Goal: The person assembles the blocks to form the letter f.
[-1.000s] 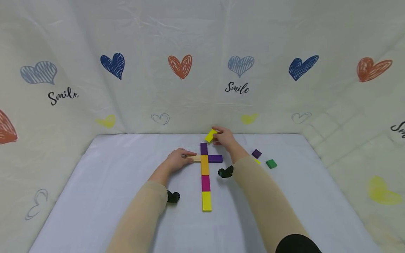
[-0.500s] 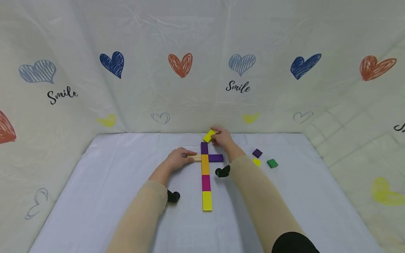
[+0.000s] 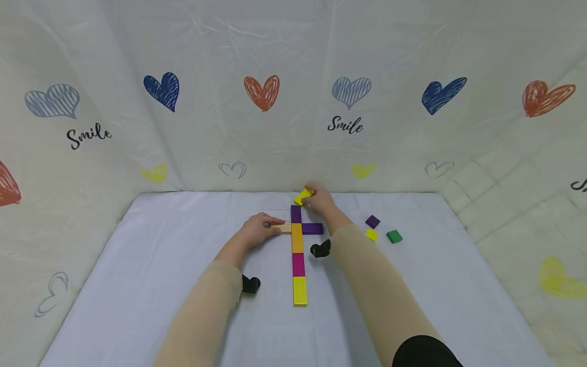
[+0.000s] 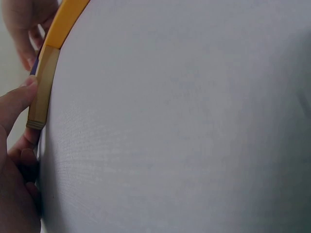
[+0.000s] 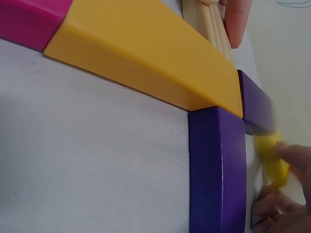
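Note:
A cross of coloured blocks lies on the white cloth. Its upright runs from a yellow block (image 3: pixel 300 291) through a magenta block (image 3: pixel 298 265) and an orange block (image 3: pixel 297 238) to a short purple block (image 3: pixel 295 214). A longer purple block (image 5: pixel 218 170) forms the right arm. My left hand (image 3: pixel 257 229) pinches the plain wooden block (image 4: pixel 44 90) that butts against the orange one on the left. At the far end, my right hand (image 3: pixel 322 201) holds a tilted yellow block (image 3: pixel 302 197) by finger and thumb, right at the short purple block's far corner.
To the right lie a small purple block (image 3: pixel 373 221), a small yellow block (image 3: pixel 372 235) and a green block (image 3: pixel 394 236). A heart-printed backdrop (image 3: pixel 293 153) rises behind the table's far edge, close to my right hand.
My right hand has shifted slightly left with the yellow block, closer to the top of the cross. The small yellow block at right has come out from behind the sleeve. My left hand stays put.

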Tool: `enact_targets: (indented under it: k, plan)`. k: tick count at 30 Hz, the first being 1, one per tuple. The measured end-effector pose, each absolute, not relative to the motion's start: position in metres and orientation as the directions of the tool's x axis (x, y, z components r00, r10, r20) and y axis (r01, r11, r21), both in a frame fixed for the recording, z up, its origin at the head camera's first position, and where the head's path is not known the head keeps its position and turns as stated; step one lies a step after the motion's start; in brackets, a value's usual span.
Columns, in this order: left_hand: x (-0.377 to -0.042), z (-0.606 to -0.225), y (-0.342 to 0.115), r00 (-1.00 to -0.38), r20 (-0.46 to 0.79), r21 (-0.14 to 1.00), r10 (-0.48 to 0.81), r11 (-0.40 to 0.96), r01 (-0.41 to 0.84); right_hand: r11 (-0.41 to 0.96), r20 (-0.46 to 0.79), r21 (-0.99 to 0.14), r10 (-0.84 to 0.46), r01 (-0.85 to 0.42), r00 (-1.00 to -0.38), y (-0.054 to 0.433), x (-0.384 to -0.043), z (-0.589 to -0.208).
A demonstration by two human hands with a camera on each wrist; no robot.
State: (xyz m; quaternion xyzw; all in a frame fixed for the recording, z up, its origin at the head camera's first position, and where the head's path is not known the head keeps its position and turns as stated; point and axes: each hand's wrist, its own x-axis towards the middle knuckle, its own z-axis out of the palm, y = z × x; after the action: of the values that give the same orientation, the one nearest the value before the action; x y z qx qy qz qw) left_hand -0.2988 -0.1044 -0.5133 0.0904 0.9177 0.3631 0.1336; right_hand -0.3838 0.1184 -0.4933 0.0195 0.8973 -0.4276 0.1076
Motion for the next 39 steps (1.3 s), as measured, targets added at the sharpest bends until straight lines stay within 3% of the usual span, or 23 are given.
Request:
enact_targets:
  k: [30,39]
  plan:
    - [-0.299,-0.512,-0.103,-0.947,-0.182,0.695,0.265,0.716,0.067,0.722,-0.262,-0.68,-0.079,0.126,-0.962,0.118,-0.379,-0.485]
    - [-0.296,-0.51,-0.104,-0.947,-0.181,0.697,0.267,0.714,0.068,0.706,-0.205,-0.705,-0.115,0.065,-0.972,0.127,-0.375,-0.483]
